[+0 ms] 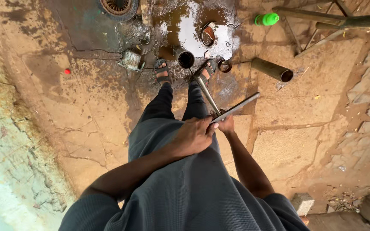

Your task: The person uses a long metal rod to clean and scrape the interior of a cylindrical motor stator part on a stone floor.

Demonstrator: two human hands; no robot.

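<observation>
Hands, left (pixel 193 136) and right (pixel 226 125), grip a metal T-handle rod (pixel 219 109), bare cracked floor (pixel 305 107) open rightward.

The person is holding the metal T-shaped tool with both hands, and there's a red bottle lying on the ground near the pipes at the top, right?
Not quite. The bottle lying near the pipes is green, not red, as the head view shows. The rest holds: the left hand and the right hand both grip the metal T-shaped tool.
</observation>
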